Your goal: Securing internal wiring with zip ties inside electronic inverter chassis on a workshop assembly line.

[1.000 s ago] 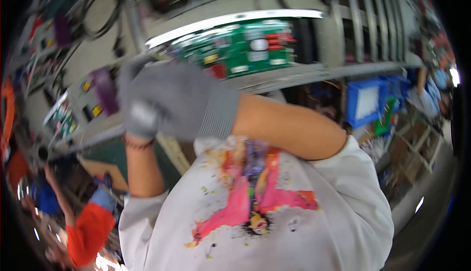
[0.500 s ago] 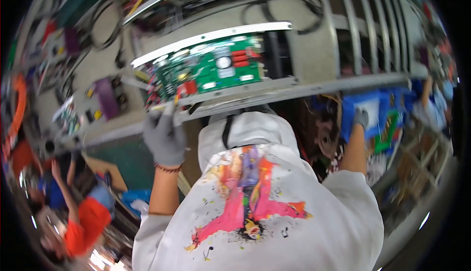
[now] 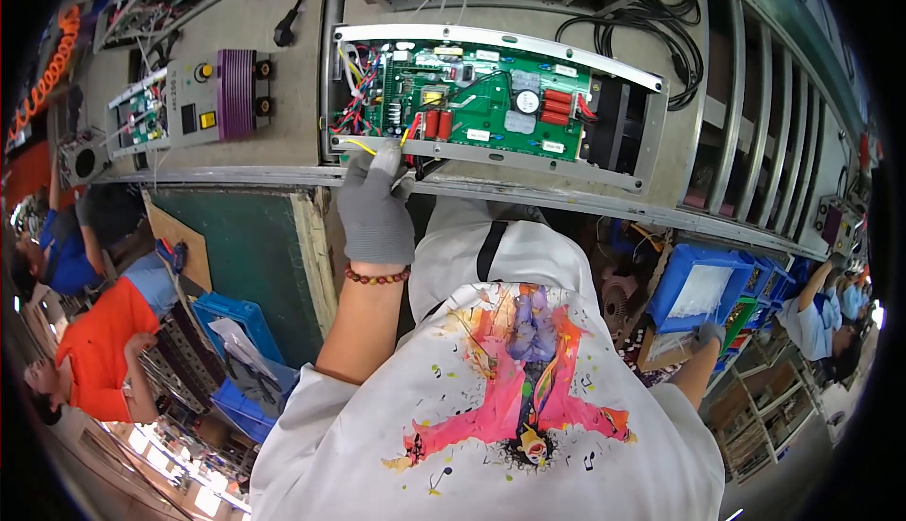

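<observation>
A long metal chassis [image 3: 510, 156] with a green circuit board [image 3: 481, 110] inside lies on the bench in front of me. Loose coloured wires [image 3: 355, 110] crowd its left end. My left hand [image 3: 377, 214], in a grey glove, is at the near rail, its fingers closed around a yellow wire [image 3: 360, 146]; red wires rise beside the fingertips. Low on the right, my gloved right hand [image 3: 708, 335] is by the near edge of a blue bin [image 3: 700, 285] holding something pale. Its fingers are too small and partly hidden to read.
On the left of the bench stands a purple-sided unit [image 3: 236, 94]. Black cables [image 3: 661, 40] coil behind the chassis, and metal rails [image 3: 750, 115] run at the right. A person in an orange shirt [image 3: 99, 351] is at lower left; another in light blue [image 3: 810, 327] is at right.
My view has swung, so the chassis appears farther right and tilted the other way. The left hand stays at its near rail. My right hand has shifted from over the blue bin to its near edge.
</observation>
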`<move>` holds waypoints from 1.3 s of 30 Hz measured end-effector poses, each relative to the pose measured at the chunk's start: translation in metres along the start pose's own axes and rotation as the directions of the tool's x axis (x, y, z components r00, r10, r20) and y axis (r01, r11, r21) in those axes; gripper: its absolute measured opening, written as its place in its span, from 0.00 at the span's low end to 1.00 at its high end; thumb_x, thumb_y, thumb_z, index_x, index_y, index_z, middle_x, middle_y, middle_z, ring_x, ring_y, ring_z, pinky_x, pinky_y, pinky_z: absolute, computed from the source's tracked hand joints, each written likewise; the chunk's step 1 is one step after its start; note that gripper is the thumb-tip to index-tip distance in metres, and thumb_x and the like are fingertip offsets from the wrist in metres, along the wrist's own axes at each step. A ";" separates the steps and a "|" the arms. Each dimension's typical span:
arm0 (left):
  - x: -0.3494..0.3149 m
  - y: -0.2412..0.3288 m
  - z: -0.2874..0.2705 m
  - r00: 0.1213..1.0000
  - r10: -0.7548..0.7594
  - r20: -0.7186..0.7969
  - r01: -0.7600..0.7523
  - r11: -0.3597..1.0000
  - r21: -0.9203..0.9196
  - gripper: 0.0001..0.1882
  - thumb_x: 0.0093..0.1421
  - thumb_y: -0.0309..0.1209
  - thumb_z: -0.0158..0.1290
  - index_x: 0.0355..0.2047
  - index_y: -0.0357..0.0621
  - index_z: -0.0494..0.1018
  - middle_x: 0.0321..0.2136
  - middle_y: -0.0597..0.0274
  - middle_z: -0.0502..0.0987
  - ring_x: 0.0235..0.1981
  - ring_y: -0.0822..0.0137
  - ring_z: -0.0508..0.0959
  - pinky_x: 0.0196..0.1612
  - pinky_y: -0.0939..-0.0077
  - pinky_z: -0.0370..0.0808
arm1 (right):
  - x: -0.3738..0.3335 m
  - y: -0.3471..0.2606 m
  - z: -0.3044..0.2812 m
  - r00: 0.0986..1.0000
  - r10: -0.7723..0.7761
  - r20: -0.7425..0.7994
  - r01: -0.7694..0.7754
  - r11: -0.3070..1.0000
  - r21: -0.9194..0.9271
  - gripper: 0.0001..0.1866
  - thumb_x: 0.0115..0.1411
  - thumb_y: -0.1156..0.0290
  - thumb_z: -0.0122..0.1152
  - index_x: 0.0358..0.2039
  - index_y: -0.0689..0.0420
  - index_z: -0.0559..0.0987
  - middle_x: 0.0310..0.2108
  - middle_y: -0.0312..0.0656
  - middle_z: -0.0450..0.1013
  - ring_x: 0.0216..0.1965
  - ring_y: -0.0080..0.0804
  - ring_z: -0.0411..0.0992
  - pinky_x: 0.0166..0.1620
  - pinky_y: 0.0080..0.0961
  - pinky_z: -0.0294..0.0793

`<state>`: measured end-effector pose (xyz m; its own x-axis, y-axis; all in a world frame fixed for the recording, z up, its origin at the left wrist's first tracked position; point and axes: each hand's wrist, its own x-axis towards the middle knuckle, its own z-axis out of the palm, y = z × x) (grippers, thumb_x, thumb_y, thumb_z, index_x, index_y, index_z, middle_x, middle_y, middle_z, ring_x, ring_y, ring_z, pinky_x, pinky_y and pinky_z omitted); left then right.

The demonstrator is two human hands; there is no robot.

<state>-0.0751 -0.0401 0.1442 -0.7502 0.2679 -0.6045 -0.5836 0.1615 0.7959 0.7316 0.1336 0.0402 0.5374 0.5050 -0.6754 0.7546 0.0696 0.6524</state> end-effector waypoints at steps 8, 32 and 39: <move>-0.008 -0.005 0.005 0.998 -0.044 0.051 0.057 0.956 -0.288 0.09 0.64 0.33 0.59 0.38 0.41 0.77 0.31 0.70 0.78 0.30 0.81 0.73 0.34 0.84 0.67 | -0.251 -0.113 -0.239 0.401 0.324 -0.857 0.843 0.234 0.484 0.19 0.64 0.63 0.56 0.49 0.59 0.83 0.49 0.49 0.77 0.43 0.42 0.76 0.52 0.32 0.73; 0.004 0.001 -0.007 0.966 -0.098 0.239 0.162 0.950 -0.266 0.14 0.60 0.28 0.62 0.44 0.35 0.75 0.39 0.61 0.80 0.40 0.74 0.77 0.47 0.77 0.74 | -0.545 -0.471 -0.456 -0.399 -0.846 -0.352 0.869 -0.228 -0.439 0.08 0.52 0.78 0.57 0.32 0.65 0.80 0.28 0.45 0.76 0.27 0.36 0.73 0.33 0.31 0.72; 0.002 -0.004 -0.009 0.972 -0.067 0.226 0.137 0.941 -0.309 0.14 0.60 0.30 0.62 0.43 0.36 0.75 0.38 0.62 0.80 0.38 0.74 0.78 0.46 0.78 0.74 | -0.530 -0.501 -0.412 -0.519 -0.841 -0.155 0.760 -0.371 -0.534 0.05 0.52 0.75 0.56 0.29 0.60 0.78 0.27 0.49 0.74 0.32 0.50 0.74 0.35 0.42 0.74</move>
<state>-0.0770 -0.0484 0.1396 -0.6195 0.4641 -0.6331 -0.7481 -0.1046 0.6553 -0.0868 0.1861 0.2127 -0.9716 -0.1870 -0.1448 -0.0721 0.8172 -0.5718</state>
